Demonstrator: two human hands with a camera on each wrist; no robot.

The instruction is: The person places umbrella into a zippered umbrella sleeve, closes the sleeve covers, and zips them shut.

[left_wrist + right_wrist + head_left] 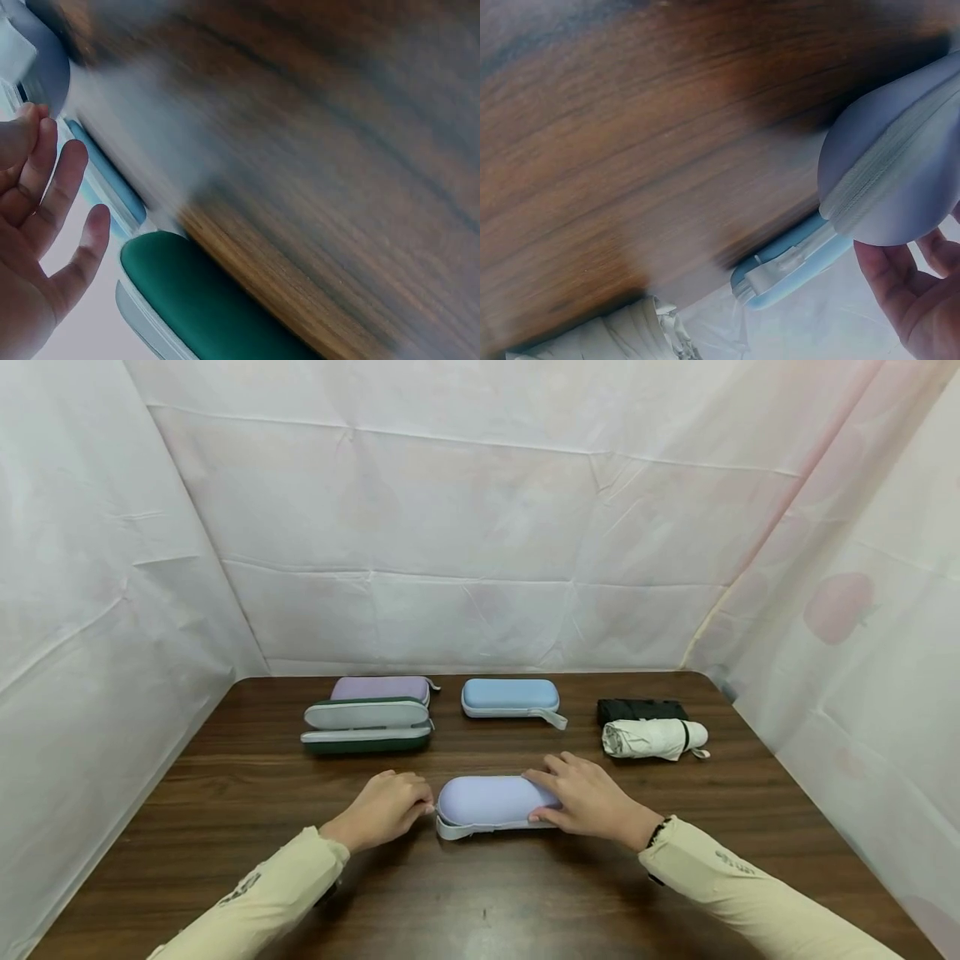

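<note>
A lavender zip case [491, 800] with a pale wrist strap [453, 832] lies lengthwise on the table in the head view, its lid down. My right hand [588, 797] grips its right end, thumb on the near side and fingers over the far side. At the other end, my left hand [390, 810] pinches the zipper pull between thumb and index finger; the pull itself is mostly hidden by the fingertips. In the left wrist view the remaining fingers [71, 180] of that hand spread loosely. The right wrist view shows the case's rounded end and zipper band [900, 161] above my right fingers.
Behind, on the left, a dark green case [367, 743] stands with its lid raised, in front of a purple case [378, 687]. A light blue case [510, 695] lies at the back middle. To the right are a white folded umbrella [648, 739] and a black folded item [641, 709].
</note>
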